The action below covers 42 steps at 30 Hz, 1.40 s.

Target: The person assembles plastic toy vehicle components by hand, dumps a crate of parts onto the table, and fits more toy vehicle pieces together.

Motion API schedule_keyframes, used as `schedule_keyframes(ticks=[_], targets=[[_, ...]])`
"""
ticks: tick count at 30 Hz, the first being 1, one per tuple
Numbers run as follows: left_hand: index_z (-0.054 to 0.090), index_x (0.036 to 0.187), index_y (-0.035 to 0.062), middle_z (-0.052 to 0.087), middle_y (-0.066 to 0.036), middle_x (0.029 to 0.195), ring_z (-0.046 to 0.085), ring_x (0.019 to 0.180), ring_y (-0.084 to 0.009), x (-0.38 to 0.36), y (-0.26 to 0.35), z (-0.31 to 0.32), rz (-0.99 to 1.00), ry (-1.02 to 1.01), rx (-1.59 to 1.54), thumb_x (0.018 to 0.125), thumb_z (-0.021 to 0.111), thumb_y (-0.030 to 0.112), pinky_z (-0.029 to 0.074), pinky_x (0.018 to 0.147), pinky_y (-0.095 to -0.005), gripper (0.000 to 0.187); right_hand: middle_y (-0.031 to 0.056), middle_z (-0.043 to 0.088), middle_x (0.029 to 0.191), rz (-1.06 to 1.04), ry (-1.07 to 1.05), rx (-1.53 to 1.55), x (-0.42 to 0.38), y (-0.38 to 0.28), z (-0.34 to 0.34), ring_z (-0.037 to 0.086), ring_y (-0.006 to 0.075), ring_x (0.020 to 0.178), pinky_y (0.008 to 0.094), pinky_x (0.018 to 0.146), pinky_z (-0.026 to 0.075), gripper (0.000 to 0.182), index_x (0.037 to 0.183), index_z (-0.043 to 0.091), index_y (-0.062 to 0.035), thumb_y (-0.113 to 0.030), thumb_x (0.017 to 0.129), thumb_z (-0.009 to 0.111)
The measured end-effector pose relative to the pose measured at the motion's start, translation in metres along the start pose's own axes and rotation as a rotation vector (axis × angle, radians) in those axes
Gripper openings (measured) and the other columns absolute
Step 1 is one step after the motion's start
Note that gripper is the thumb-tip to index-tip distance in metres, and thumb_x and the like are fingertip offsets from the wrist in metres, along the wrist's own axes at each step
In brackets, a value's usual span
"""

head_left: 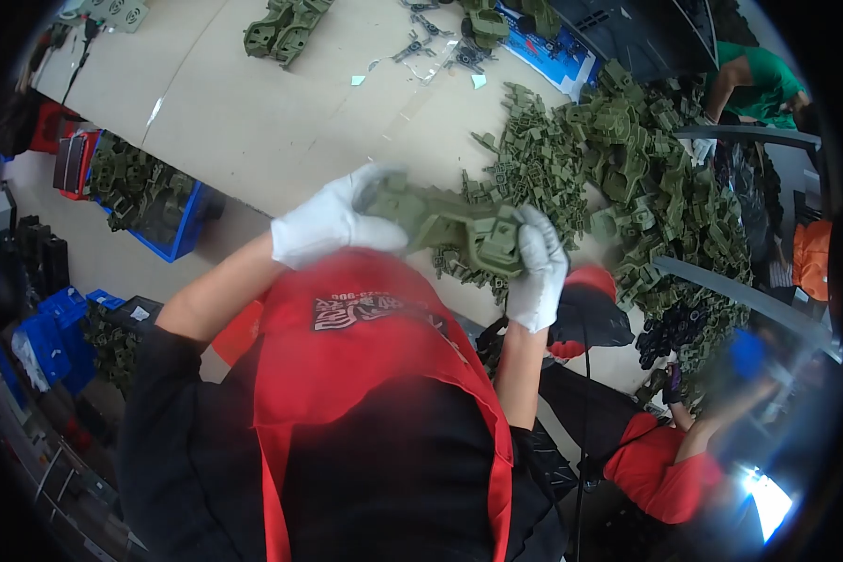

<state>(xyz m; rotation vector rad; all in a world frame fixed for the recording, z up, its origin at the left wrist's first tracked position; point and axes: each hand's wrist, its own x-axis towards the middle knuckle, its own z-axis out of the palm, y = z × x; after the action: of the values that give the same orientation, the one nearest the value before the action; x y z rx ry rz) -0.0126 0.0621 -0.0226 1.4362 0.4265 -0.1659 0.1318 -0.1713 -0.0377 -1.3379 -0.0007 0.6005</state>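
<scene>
A long green plastic part (450, 225) is held up between my two white-gloved hands, above the pale table near the red apron. My left hand (342, 220) is wrapped round its left end, which looks blurred. At the right end, the fingers of my right hand (539, 267) grip the part beside a boxy raised section. Just behind the part and to its right, a heap of small green pieces (543, 150) lies on the table.
Larger green parts (628, 131) are piled at the right. Another green part (286, 33) lies at the table's (281, 122) back. A blue bin (183, 225) of green parts stands at the left. Co-workers in red (660, 468) and green (763, 84) are at the right.
</scene>
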Motion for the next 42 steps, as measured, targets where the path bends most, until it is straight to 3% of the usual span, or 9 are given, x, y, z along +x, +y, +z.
schedule_keyframes(ticks=[4,6,12,16,21,29,33,36,42], targets=[[0.048,0.131,0.0007,0.062,-0.008,0.115,0.060,0.101,-0.0146,0.003,-0.012,0.005,-0.149,0.009,-0.451,0.075,0.075,0.001,0.050,0.087,-0.0278,0.062,0.0092,0.066,0.109,0.057,-0.016,-0.536,-0.005,0.004,-0.004,0.061,0.0153,0.101,0.0285,0.086,0.050,0.034,0.114,0.064,0.0012,-0.015,0.085,0.071],[0.049,0.129,-0.0019,0.063,-0.014,0.115,0.061,0.101,-0.0188,0.001,-0.012,0.011,-0.152,0.059,-0.298,0.077,0.075,0.012,0.049,0.089,-0.0295,0.060,0.0128,0.067,0.105,-0.561,0.013,-1.073,0.000,0.000,0.008,0.063,0.0213,0.096,0.0313,0.085,0.051,0.039,0.114,0.065,-0.0018,-0.019,0.080,0.075],[0.055,0.123,-0.0036,0.065,-0.012,0.114,0.060,0.104,-0.0165,-0.008,0.003,0.018,-0.151,0.007,0.062,0.075,0.076,0.014,0.047,0.092,-0.0299,0.055,0.0214,0.064,0.105,-0.042,-0.588,-1.157,-0.008,-0.015,0.099,0.064,0.0347,0.095,0.0408,0.085,0.051,0.048,0.117,0.064,-0.0114,-0.042,0.079,0.060],[0.056,0.123,-0.0028,0.066,-0.014,0.112,0.060,0.103,-0.0173,-0.015,-0.034,0.021,-0.086,0.038,0.050,0.074,0.077,0.015,0.047,0.091,-0.0300,0.056,0.0210,0.064,0.110,0.010,-0.618,-1.278,-0.012,0.000,0.091,0.064,0.0321,0.102,0.0385,0.091,0.049,0.050,0.121,0.061,-0.0099,-0.037,0.080,0.063],[0.051,0.128,0.0006,0.065,-0.021,0.109,0.063,0.104,-0.0278,-0.016,-0.030,0.022,-0.023,-0.038,0.210,0.075,0.077,0.030,0.048,0.090,-0.0347,0.066,0.0200,0.061,0.122,0.230,-0.691,-0.599,-0.007,0.028,0.051,0.060,0.0271,0.115,0.0351,0.098,0.046,0.055,0.130,0.053,-0.0030,-0.016,0.079,0.069],[0.053,0.126,-0.0006,0.066,-0.017,0.110,0.064,0.100,-0.0209,-0.018,-0.029,0.029,-0.045,-0.005,0.383,0.079,0.076,0.021,0.049,0.088,-0.0323,0.056,0.0220,0.054,0.130,0.450,-0.490,-0.485,-0.018,0.034,0.054,0.053,0.0267,0.121,0.0359,0.101,0.043,0.064,0.136,0.042,0.0029,-0.006,0.079,0.069],[0.053,0.126,0.0030,0.063,-0.019,0.116,0.062,0.107,-0.0279,-0.001,-0.028,0.024,0.054,-0.092,0.234,0.076,0.074,0.031,0.047,0.094,-0.0358,0.061,0.0205,0.051,0.134,0.366,-0.642,-0.300,-0.002,0.026,0.038,0.049,0.0285,0.127,0.0371,0.105,0.040,0.078,0.142,0.035,0.0012,-0.009,0.075,0.075],[0.048,0.133,0.0067,0.059,-0.019,0.122,0.060,0.111,-0.0305,-0.005,0.009,0.028,0.034,-0.067,0.405,0.067,0.080,0.026,0.046,0.097,-0.0369,0.075,0.0239,0.052,0.132,-0.046,-0.848,-1.004,-0.001,0.024,0.023,0.055,0.0342,0.120,0.0391,0.100,0.045,0.104,0.144,0.032,-0.0044,-0.040,0.061,0.083],[0.048,0.134,0.0093,0.061,-0.020,0.116,0.061,0.103,-0.0372,0.003,0.010,0.043,0.170,-0.051,0.773,0.068,0.079,0.023,0.051,0.089,-0.0409,0.074,0.0239,0.063,0.102,-0.238,-0.637,-1.176,-0.016,0.025,0.035,0.064,0.0420,0.088,0.0482,0.077,0.053,0.080,0.131,0.045,-0.0061,-0.044,0.067,0.075]])
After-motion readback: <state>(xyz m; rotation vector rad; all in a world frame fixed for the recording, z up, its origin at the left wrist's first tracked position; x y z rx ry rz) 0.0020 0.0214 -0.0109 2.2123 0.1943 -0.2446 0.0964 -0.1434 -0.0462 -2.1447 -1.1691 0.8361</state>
